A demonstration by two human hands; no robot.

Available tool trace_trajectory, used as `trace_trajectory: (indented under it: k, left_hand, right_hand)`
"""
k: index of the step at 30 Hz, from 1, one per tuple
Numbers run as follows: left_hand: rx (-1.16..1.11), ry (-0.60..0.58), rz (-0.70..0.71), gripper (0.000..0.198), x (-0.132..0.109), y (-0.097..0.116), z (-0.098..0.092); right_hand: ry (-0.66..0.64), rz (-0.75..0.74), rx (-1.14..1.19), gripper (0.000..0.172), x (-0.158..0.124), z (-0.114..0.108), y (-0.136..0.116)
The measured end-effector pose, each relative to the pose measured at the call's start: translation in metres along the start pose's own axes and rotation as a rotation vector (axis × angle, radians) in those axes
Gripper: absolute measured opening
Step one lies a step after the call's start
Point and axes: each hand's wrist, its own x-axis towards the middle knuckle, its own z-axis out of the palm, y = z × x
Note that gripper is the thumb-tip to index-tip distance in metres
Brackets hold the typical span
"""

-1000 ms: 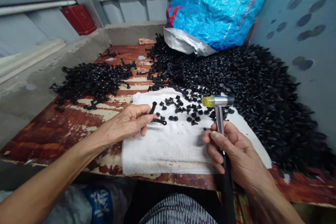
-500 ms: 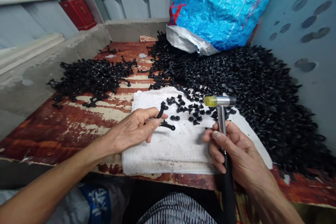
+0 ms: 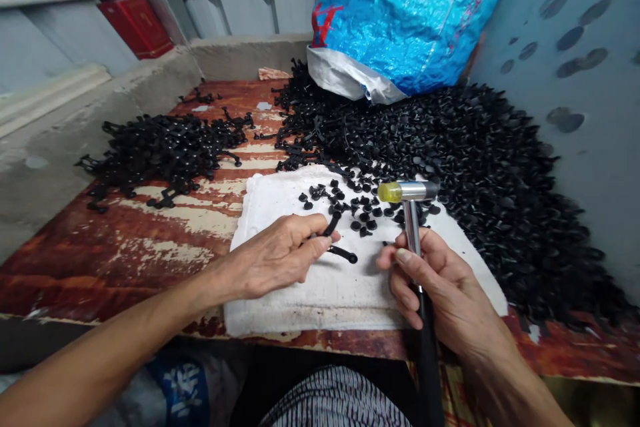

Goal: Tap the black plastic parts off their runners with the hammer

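Observation:
Over a white cloth, my left hand pinches a black plastic piece with slim arms and a ring-like end. Part of that piece is hidden by the fingers. My right hand grips a small mallet by its shank and black handle. The mallet's metal head points up, with a yellow face to the left and a dark face to the right. Several small black round caps with stems lie loose on the cloth beyond my hands.
A large heap of black caps covers the right side of the table. Black armed pieces are piled at the left. A blue woven sack leans over the heap at the back. A red box stands by the wall.
My left hand has moved right with the black plastic piece, closer to the mallet. My right hand keeps its hold on the mallet. The whole view has shifted slightly.

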Motion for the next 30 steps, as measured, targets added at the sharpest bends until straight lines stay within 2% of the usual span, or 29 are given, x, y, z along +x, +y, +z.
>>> trace_trajectory:
  k: [3,6,10,17,26,30]
  left_hand:
    - [-0.243,-0.005,-0.132,0.032,-0.005,-0.01,-0.01]
    - [-0.443,0.064,-0.208,0.031,-0.009,-0.017,-0.019]
    - [-0.595,0.154,-0.291,0.03,-0.011,-0.022,-0.02]
    - [-0.64,0.155,-0.328,0.027,-0.014,-0.033,-0.025]
    - [-0.71,0.338,-0.403,0.019,0.0,-0.042,-0.037]
    - [-0.723,0.348,-0.395,0.021,0.001,-0.041,-0.039]
  right_hand:
    - [-0.008,-0.003,0.008,0.024,-0.001,0.0,0.0]
    - [-0.009,-0.007,0.012,0.026,-0.001,0.001,-0.002]
    - [0.002,-0.009,0.004,0.029,0.0,0.002,-0.003]
    - [0.019,-0.003,-0.012,0.029,0.001,0.001,-0.001]
    - [0.055,0.024,-0.009,0.031,-0.001,0.002,-0.001]
    - [0.058,0.037,-0.003,0.031,-0.001,0.003,-0.001]
